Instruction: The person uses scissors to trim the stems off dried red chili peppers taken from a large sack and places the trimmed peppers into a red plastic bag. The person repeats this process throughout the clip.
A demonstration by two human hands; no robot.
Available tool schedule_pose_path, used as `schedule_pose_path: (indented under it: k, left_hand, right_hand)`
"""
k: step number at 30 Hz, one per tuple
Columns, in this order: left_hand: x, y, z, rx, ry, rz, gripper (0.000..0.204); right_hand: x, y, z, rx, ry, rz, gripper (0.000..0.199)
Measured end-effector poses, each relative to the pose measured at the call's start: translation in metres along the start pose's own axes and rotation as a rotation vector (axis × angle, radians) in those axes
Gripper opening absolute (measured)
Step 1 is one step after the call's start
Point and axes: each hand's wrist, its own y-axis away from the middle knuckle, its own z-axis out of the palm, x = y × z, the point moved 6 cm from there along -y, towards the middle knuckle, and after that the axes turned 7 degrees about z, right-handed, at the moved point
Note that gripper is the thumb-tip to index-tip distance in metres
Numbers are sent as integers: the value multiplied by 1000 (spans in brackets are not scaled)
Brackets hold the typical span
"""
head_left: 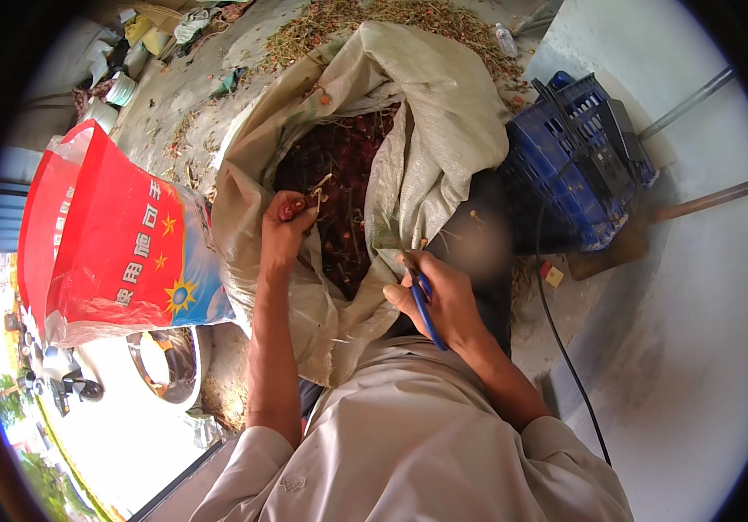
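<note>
Head | woven sack (430, 96) — red pods (348, 152) inside | left hand (283, 233) holding some

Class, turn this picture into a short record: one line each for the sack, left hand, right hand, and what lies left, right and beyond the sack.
Sack: pale, woven, open, with dark red contents
Left hand: gripping small red pods at the opening
Right hand: holding a blue-handled cutting tool
Left: red-and-blue bag
Right: blue crate
Beyond: loose dry stems on the floor
</note>
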Motion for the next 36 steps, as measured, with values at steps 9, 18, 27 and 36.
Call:
schedule_pose_path:
  k: [9, 18, 27, 36]
  left_hand:
    - [27, 41, 12, 114, 174, -10, 16]
    - [22, 58, 16, 88, 177, -121, 18]
    - [46, 69, 43, -31, -13, -26, 21]
    - [53, 79, 64, -152, 464, -135, 16]
  right_hand:
    - [-27, -6, 22, -31, 567, -122, 53]
    - [-17, -4, 21, 15, 595, -101, 55]
    - [-5, -3, 14, -60, 418, 15, 45]
    - [7, 32, 38, -481, -908, 135, 52]
